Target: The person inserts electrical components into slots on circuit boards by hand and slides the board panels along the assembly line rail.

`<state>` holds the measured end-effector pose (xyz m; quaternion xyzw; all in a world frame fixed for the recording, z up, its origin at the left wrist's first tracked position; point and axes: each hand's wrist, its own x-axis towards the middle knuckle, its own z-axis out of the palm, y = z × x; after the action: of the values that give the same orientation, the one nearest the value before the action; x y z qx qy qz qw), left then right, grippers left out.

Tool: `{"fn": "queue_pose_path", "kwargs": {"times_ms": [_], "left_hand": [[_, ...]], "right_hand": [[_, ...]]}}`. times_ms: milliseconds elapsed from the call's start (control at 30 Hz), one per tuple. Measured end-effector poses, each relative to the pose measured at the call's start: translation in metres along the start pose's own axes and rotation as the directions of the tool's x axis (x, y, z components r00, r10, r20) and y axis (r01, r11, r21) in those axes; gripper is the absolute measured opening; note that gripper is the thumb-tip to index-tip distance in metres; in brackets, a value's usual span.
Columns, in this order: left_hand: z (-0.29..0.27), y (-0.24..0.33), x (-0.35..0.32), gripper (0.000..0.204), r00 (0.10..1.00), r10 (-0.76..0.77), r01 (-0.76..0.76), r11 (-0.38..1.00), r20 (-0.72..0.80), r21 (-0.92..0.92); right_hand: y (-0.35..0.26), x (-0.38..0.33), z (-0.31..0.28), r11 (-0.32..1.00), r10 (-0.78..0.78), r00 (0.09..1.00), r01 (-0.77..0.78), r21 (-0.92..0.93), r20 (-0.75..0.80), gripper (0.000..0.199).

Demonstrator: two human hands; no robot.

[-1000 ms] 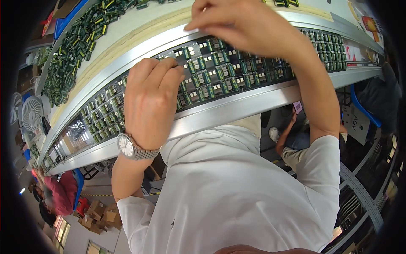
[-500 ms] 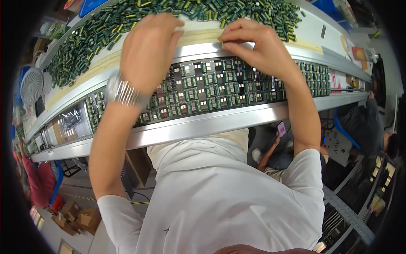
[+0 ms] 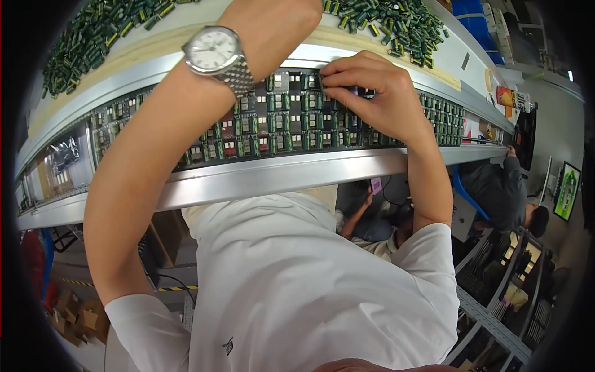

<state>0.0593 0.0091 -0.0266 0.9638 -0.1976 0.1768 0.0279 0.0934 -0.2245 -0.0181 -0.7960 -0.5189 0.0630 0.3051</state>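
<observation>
My right hand (image 3: 385, 93) is over the rows of circuit boards (image 3: 273, 127), its thumb and fingers pinched together at the top row. Whatever sits between those fingertips is too small to make out. Green cylindrical capacitors stand on many of the boards, beside pale square parts. My left hand (image 3: 282, 28) stretches across the boards to the top edge of the view, near loose green capacitors (image 3: 390, 28) with yellow bands. Its fingers are hidden beyond the wrist and cut off by the view's edge. A steel watch (image 3: 214, 51) is on that wrist.
A metal rail (image 3: 291, 173) runs along the near side of the boards, and another borders the far side. More capacitors are heaped at the far left (image 3: 87, 53). Below the rail a person holds a phone (image 3: 375, 186); another person (image 3: 496, 189) sits at the right.
My left hand has gone farther up and to the right, toward the loose capacitors. My right hand has come down from the far rail to the top row of boards. The view has shifted.
</observation>
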Motion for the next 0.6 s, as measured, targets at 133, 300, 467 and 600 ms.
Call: {"fn": "queue_pose_path", "kwargs": {"times_ms": [133, 300, 467, 600], "left_hand": [[-0.029, -0.005, -0.016, 0.016, 0.981, -0.111, 0.074, 0.973, -0.160, -0.219], [-0.026, -0.016, -0.037, 0.009, 0.936, -0.316, 0.128, 0.716, -0.154, -0.686], [-0.044, -0.003, -0.041, 0.008, 0.904, -0.424, 0.273, 0.662, -0.048, -0.698], [-0.062, 0.011, -0.036, 0.008, 0.908, -0.418, 0.358, 0.798, -0.017, -0.485]], "right_hand": [[0.008, 0.002, 0.004, 1.000, 0.006, 1.000, -0.006, 0.023, -0.013, 0.010], [0.010, 0.002, 0.002, 1.000, -0.026, 1.000, 0.026, -0.003, -0.001, 0.010], [0.004, 0.004, 0.003, 0.989, -0.103, 0.995, 0.103, -0.107, 0.006, 0.012], [-0.005, 0.001, 0.007, 0.974, -0.119, 0.993, 0.111, -0.198, -0.026, 0.013]]}}
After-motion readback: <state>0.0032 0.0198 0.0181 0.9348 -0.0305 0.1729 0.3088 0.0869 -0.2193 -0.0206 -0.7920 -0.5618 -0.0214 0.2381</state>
